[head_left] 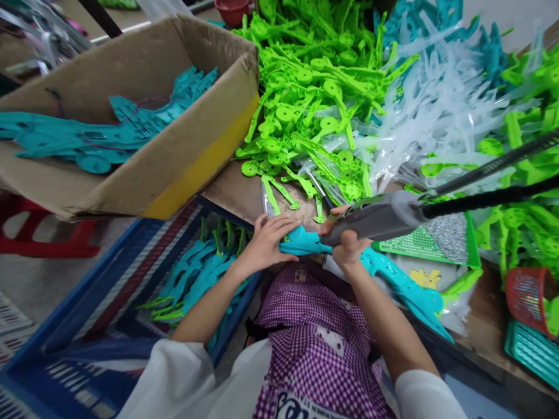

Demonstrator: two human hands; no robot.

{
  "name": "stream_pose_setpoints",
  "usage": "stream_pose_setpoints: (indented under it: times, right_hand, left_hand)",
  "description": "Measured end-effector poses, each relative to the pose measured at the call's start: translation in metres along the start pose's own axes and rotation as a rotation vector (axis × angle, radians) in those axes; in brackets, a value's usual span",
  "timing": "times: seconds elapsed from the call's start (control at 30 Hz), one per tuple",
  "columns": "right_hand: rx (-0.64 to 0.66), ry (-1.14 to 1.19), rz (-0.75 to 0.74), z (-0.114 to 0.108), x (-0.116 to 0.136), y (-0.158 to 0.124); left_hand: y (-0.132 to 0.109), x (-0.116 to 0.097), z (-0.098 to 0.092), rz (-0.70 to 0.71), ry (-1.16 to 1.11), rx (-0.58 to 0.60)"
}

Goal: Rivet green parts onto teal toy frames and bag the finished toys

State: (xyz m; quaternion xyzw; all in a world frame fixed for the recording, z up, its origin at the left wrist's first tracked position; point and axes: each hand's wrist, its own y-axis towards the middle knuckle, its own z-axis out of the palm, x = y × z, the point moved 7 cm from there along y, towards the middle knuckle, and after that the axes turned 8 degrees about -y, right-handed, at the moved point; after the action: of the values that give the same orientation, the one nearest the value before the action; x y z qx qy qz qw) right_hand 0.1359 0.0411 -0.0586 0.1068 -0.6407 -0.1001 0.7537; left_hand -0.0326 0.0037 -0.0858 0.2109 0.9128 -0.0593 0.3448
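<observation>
My right hand (pixel 348 249) is wrapped round a grey power screwdriver (pixel 384 216), which a spring and a black cord hold from the right. Its tip end points left, over a long turquoise plastic part (pixel 305 241) at the table's near edge. My left hand (pixel 269 240) grips the left end of that part, fingers on top and thumb below. Under my right wrist, a turquoise piece (pixel 406 282) stretches to the right; whether it belongs to the same part I cannot tell. Beside it lies a green tray (pixel 404 247) with small silvery screws (pixel 448 235).
Lime-green plastic parts (pixel 323 87) and translucent parts (pixel 432 110) are heaped ahead. A cardboard box (pixel 205 139) with turquoise parts (pixel 82 139) stands left. Below it, a blue crate (pixel 52 331) holds turquoise and green assemblies (pixel 205 273). A red basket (pixel 528 297) is at right.
</observation>
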Motion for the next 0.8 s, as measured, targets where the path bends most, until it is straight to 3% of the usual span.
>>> stream_pose_setpoints:
  times: [0.27, 0.37, 0.53, 0.7, 0.8]
  right_hand:
    - [0.001, -0.156, 0.072, 0.003, -0.003, 0.000]
    - [0.007, -0.109, 0.052, 0.005, 0.008, 0.003]
    - [-0.145, 0.027, -0.084, 0.009, 0.037, 0.018]
    - [0.055, 0.050, -0.037, 0.046, 0.018, 0.023]
    - [0.100, 0.063, -0.012, 0.054, 0.000, 0.020]
  left_hand:
    - [0.005, 0.005, 0.005, 0.004, -0.100, -0.039]
    - [0.004, 0.006, 0.006, 0.011, -0.118, -0.045]
    - [0.004, 0.008, 0.008, 0.023, -0.161, -0.023]
    - [0.005, 0.011, 0.010, 0.017, -0.194, -0.043]
    - [0.006, 0.012, 0.011, 0.006, -0.222, -0.037]
